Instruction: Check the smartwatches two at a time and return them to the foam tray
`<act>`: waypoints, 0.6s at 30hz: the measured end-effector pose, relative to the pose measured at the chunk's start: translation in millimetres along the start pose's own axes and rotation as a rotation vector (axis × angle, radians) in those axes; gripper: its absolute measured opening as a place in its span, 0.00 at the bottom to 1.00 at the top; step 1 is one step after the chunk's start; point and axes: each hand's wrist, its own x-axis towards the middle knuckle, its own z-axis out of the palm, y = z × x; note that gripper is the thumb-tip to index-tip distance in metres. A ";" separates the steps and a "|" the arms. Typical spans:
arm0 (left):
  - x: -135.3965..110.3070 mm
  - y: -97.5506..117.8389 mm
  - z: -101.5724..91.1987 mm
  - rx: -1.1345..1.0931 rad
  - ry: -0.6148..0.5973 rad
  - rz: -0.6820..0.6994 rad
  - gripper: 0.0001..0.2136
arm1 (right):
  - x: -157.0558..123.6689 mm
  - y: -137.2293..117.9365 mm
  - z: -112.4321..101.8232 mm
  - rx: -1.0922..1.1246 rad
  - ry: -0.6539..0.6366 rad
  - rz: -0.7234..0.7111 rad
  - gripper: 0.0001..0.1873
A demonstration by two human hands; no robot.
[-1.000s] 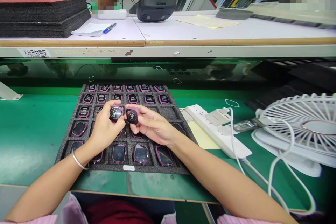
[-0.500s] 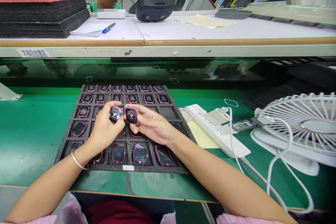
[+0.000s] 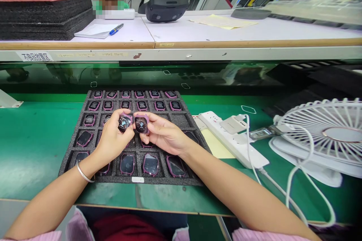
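My left hand (image 3: 114, 137) pinches a square smartwatch in a pink case (image 3: 125, 122) between thumb and fingers, its lit screen facing up. My right hand (image 3: 164, 134) grips a second pink-cased smartwatch (image 3: 141, 124) the same way. The two watches are close together but apart, held just above a black foam tray (image 3: 169, 180). Several more pink-cased watches (image 3: 150, 164) lie in the tray's square cells, and my hands hide the cells beneath them. A silver bangle (image 3: 84, 172) circles my left wrist.
A white power strip (image 3: 230, 139) with plugged-in cables lies right of the tray on the green bench mat (image 3: 34, 147). Beyond it stands a white desk fan (image 3: 333, 135). A shelf (image 3: 215, 28) above holds a foam stack, papers and a headset; people sit behind it.
My hands and both watches have barely moved. The whole view has drifted slightly, and the person behind the shelf shows more clearly.
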 end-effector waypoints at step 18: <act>0.0 -0.5 0.3 -0.044 -0.002 -0.036 0.18 | 0.0 -0.9 0.6 -0.005 0.032 -0.003 0.23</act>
